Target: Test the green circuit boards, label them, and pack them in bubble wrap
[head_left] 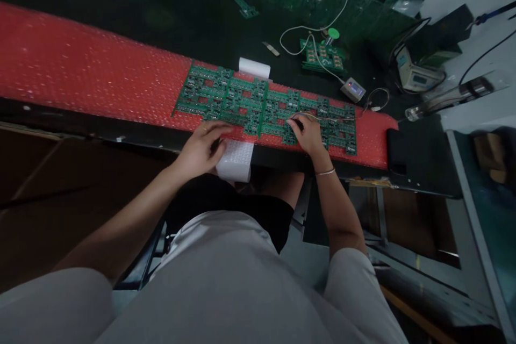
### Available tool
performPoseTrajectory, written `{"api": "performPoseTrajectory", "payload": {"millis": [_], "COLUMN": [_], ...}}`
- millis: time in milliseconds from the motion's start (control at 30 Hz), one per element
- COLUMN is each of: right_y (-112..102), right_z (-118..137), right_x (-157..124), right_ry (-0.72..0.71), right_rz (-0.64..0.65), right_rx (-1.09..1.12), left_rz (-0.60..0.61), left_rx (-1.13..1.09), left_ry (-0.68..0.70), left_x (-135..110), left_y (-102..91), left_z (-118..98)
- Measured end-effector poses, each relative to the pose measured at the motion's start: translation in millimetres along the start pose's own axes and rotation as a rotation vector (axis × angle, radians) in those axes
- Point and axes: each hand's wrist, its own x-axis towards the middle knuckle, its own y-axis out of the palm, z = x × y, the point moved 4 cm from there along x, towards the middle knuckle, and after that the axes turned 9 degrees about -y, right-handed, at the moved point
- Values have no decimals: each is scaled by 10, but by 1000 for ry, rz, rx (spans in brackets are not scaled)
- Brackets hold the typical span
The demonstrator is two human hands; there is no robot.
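Note:
Several green circuit board panels (242, 98) lie side by side on red bubble wrap (100, 64). At their front edge rests my left hand (201, 148), fingers stretched to the right and thumb apart, with nothing visible in it. My right hand (309, 133) is over the panels toward the right, thumb and fingers pinched at the end of thin coloured wires (322, 117). What sits right at the fingertips is too small to make out. The wires run right toward a small grey box (353, 89) with a lit display. A white strip (236, 161) hangs over the table edge beside my left hand.
Behind the panels are a white roll (254, 67), a small knife-like tool (271, 49), stacked boards (322, 57) and a green-capped container (332, 35). A white cable (296, 28) loops there. A dark flat object (396, 151) and a meter (419, 78) are at right.

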Motion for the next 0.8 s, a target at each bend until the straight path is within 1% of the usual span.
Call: {"api": "performPoseTrajectory", "payload": {"millis": [67,133,233,333,433,633,800], "right_y": [13,22,23,20,24,46,58], "right_z": [-1,-2,-1,4,-4,-38,-41], "right_x": [4,6,8,7,-1,-34,-39], "right_ry": [-8,-5,13,18,24,46,40], "right_rz": [3,10,20,12,-2,-11,-6], "right_rx": [3,-3,-26,-38,-42,-53,-59], "left_rz": [-13,-29,-24,-17,-68,-200,-230], "left_rx": [12,17,12,21,35,19,-8], "left_ry": [-9,15,49,31,39,85,101], "left_x": [-188,-332,-458,-495,-496,-513,-537], "left_y": [45,113,235,335,383,422,428], "left_z": [52,89,137,184,199,191,176]}}
